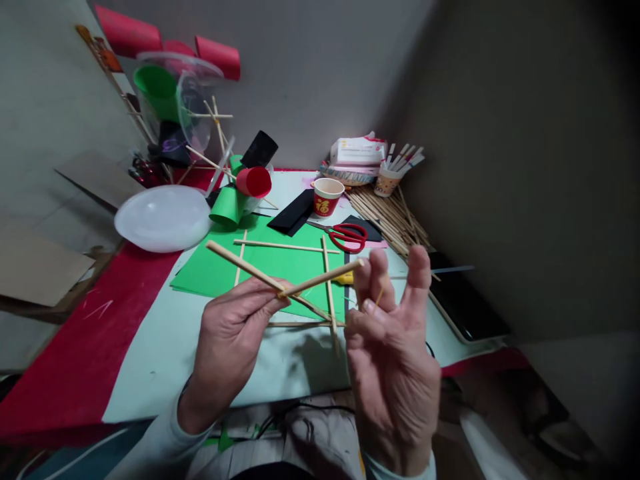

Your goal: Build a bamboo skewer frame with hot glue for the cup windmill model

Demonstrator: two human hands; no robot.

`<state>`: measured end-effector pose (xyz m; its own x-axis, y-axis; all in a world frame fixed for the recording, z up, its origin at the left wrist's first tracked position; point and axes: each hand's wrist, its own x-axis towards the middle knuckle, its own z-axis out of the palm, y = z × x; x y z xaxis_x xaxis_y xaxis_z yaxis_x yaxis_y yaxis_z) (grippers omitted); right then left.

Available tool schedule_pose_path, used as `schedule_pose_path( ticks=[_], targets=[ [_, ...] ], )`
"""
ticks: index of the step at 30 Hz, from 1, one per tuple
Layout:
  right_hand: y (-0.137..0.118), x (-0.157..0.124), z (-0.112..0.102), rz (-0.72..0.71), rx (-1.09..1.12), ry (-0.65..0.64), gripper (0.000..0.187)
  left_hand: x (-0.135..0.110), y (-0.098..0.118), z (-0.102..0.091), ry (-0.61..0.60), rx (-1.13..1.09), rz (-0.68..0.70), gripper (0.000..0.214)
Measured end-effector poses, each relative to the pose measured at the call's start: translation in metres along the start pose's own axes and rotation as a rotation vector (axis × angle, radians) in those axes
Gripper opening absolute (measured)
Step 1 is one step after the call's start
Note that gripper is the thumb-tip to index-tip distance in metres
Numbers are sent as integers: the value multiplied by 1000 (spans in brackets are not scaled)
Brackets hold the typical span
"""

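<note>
My left hand (240,330) pinches two wooden sticks (245,265) where they cross, at one corner of a frame. Thin sticks (285,247) form the far side of this square frame, and their ends stick out past the corners. Its corner joint at the near right shows a yellowish wrapping. My right hand (393,360) is raised palm up beside the end of one stick. Its thumb and bent fingers hold a thin yellowish strand (380,297), which looks like a rubber band, while other fingers point upward.
Green sheets (195,273) lie beneath the frame. Behind are red-handled scissors (350,237), a paper cup (327,198), black paper (293,213) and a pile of sticks (390,217). A dark tablet-like device (467,303) lies right; a white round lid (163,219) and a paper-cylinder model (230,205) stand left.
</note>
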<state>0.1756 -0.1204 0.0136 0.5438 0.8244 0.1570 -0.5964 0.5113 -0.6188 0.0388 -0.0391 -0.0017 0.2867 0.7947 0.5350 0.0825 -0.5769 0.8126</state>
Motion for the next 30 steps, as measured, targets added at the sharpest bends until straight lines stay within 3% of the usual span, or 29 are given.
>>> schedule_pose_path(
  ticks=[7,15,18,24,30],
  targets=[
    [3,5,16,-117,-263,-72,92,-1,-1,0,9,-13,-2,30],
    [-2,5,24,-349,-599,-143,56,-4,0,0,17,0,-12,28],
    [-4,9,26,-452,-722,-144,52,-4,1,1,11,-50,-26,30],
    [-20,15,27,-455,-819,-248,63,-4,2,1,4,-81,-83,30],
    [-25,23,21,-353,-970,-466,54,-2,5,1,-5,-68,-58,30]
  ],
)
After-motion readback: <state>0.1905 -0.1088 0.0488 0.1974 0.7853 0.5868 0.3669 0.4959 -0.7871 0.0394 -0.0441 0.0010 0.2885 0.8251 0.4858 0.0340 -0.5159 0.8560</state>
